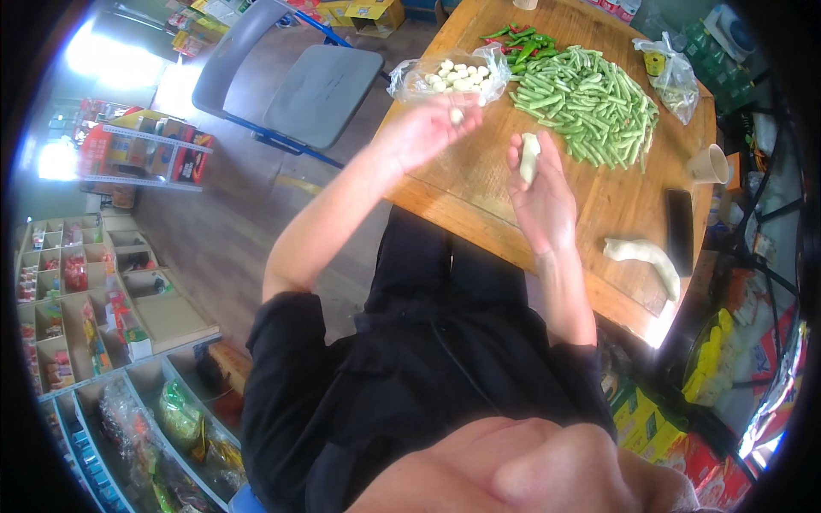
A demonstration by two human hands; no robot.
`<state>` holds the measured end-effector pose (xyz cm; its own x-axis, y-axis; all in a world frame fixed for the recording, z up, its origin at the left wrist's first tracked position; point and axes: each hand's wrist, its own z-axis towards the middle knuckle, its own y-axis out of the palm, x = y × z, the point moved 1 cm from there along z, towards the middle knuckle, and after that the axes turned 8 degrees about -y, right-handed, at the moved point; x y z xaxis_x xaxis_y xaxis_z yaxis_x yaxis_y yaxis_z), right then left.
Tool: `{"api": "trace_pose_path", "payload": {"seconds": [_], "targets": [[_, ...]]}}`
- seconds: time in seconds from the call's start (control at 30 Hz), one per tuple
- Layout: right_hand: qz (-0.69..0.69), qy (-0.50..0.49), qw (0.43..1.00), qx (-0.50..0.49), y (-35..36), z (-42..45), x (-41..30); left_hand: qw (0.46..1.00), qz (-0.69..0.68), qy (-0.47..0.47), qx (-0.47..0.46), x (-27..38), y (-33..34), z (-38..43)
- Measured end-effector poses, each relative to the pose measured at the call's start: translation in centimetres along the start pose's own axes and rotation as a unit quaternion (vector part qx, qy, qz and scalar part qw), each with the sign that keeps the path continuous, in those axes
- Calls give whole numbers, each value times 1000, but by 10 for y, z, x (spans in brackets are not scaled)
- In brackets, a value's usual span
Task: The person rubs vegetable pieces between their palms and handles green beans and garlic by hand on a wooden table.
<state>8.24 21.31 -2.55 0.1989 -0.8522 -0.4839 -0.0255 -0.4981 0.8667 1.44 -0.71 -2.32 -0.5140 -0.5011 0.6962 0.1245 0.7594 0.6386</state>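
My left hand [442, 125] is palm up beside the table's near left edge, a small pale dough-like piece [456, 116] at its fingers. Just beyond it, an open clear plastic bag [406, 78] holds several similar rounded white pieces [457, 79]. My right hand [542, 186], over the wooden table [474, 186], grips a short, thick pale dough-like roll [530, 157] between thumb and fingers. A longer curved roll of the same look [648, 260] lies near the right corner. Beyond my right hand is a heap of cut green beans [584, 102], with green and red chili peppers [526, 45] at its upper left.
A black phone [679, 231] and a paper cup [708, 165] are at the table's right side. A tied plastic bag [673, 80] stands behind them. A grey folding chair [324, 93] is left of the table. Shelves of packaged goods [83, 288] line the lower left.
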Motion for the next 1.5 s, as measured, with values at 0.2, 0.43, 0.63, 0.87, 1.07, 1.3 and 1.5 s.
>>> {"api": "trace_pose_path", "payload": {"seconds": [0.2,0.43,0.63,0.87,1.07,1.3,1.5], "targets": [[-65,47,995,-57,-23,-4,6,903,376,151,144,43,0,75],[-44,95,992,-72,-20,-7,9,851,470,188,141,22,32,22],[-125,51,990,-43,-3,-20,12,792,562,238,9,-20,67,-72],[-209,21,966,-150,11,-32,32,733,614,286,54,-35,59,-112],[-279,20,942,-184,13,-38,43,744,586,306,92,-49,44,-129],[-402,23,899,-170,12,-39,51,871,439,200,98,-54,16,-151],[-342,-100,934,38,-14,-4,7,850,299,344,264,1,-26,-193]]}}
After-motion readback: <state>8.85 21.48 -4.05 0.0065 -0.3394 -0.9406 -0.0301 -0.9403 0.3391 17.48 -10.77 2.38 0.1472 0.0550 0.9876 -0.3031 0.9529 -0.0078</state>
